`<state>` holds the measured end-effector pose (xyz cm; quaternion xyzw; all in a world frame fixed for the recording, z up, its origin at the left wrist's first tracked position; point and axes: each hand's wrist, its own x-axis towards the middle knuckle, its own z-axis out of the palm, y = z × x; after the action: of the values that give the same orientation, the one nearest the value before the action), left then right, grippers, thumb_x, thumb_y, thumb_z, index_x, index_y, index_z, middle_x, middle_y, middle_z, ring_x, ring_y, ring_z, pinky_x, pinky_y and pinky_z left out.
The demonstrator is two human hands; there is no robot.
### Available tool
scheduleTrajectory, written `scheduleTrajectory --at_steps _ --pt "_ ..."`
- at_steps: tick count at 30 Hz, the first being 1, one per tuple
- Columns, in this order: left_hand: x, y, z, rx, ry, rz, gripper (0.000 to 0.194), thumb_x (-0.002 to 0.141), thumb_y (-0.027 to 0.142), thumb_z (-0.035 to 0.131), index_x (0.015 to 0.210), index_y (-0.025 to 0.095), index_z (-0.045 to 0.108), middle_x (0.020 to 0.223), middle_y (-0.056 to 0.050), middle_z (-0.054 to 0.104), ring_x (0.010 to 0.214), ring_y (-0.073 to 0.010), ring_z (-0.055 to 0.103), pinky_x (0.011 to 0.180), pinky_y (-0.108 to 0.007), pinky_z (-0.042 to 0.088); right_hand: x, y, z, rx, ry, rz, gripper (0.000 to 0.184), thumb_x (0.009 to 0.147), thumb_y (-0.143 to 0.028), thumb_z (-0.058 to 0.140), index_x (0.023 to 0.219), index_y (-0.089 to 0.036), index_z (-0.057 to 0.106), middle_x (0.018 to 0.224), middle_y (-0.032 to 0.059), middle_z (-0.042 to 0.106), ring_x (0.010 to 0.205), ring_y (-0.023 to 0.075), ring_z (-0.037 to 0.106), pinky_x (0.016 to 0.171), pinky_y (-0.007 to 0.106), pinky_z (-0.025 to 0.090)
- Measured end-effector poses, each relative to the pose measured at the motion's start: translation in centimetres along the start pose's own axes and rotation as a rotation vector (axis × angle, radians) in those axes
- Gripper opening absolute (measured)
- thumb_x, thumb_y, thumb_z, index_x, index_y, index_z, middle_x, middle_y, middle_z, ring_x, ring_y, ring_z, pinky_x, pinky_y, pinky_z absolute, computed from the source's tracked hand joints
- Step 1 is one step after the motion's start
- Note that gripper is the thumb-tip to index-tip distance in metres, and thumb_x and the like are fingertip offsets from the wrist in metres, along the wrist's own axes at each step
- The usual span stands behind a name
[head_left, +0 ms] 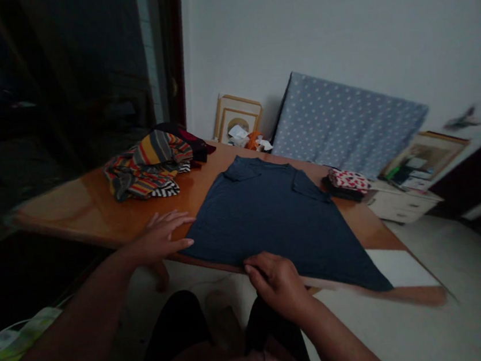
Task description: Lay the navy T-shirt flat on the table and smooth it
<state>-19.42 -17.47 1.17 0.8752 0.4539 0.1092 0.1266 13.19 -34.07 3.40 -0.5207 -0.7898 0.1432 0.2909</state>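
Observation:
A dark blue shirt (266, 218) lies spread flat on a brown wooden table (82, 207), collar away from me. My left hand (162, 236) rests flat on the table at the shirt's near left corner, fingers stretched out and touching the cloth's edge. My right hand (275, 281) is at the shirt's near hem, fingers curled with thumb and fingertips pinching the fabric at the table's front edge.
A heap of striped clothes (147, 165) lies at the table's far left. A red-and-white patterned cloth (348, 180) sits on a dark item at the right edge. Picture frames (236, 116) and a dotted blue mattress (347, 125) lean on the wall.

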Motion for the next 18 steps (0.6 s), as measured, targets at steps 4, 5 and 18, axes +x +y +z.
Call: scheduleTrajectory --at_steps 4,5,18 --pt "1.0 -1.3 1.0 0.002 0.022 0.02 0.067 0.086 0.07 0.053 0.144 0.037 0.054 0.159 -0.004 0.043 0.148 -0.0327 0.032 0.119 -0.05 0.019 -2.5 1.9 -1.7 -0.075 0.147 0.094 0.021 0.099 -0.029 0.051 0.102 -0.023 0.071 0.087 0.0038 0.069 0.082 0.0174 0.064 0.076 0.028 0.047" --pt "1.2 -1.5 1.1 -0.002 0.024 0.026 0.066 0.085 0.07 0.053 0.143 0.038 0.056 0.159 -0.003 0.044 0.148 -0.0327 0.033 0.119 -0.05 0.02 -3.3 2.8 -2.5 -0.107 0.202 0.132 0.022 0.099 -0.031 0.05 0.101 -0.023 0.071 0.086 0.004 0.068 0.082 0.0176 0.064 0.076 0.029 0.046" --pt "2.2 -2.0 0.7 -0.039 -0.048 -0.022 0.064 0.079 0.067 0.059 0.135 0.036 0.064 0.16 -0.004 0.042 0.151 -0.0311 0.028 0.121 -0.047 0.018 -14.1 14.6 -10.2 -0.465 0.367 0.635 0.032 0.092 -0.043 0.048 0.091 -0.022 0.072 0.089 0.0077 0.067 0.088 0.0241 0.062 0.078 0.034 0.044"
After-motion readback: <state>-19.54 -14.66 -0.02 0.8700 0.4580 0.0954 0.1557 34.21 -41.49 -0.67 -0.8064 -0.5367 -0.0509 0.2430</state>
